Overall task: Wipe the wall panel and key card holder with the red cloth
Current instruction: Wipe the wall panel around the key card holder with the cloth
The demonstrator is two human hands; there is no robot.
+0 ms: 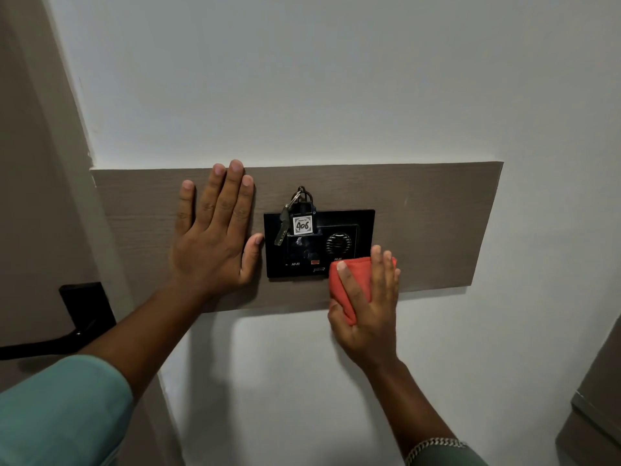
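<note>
A grey-brown wood-grain wall panel (430, 216) is fixed across the white wall. At its middle sits a black key card holder (356, 223) with a round grille; a key fob tagged 406 (302, 225) and a key hang in its slot. My left hand (215, 237) lies flat on the panel just left of the holder, fingers spread, thumb near the holder's edge. My right hand (368, 304) presses a folded red cloth (349, 274) against the holder's lower right corner and the panel's bottom edge.
A door frame (67, 163) runs down the left side, with a black door handle and lock plate (84, 311) low on the left. A grey-brown cabinet edge (598, 398) shows at the lower right. White wall (302, 79) fills the space above and below the panel.
</note>
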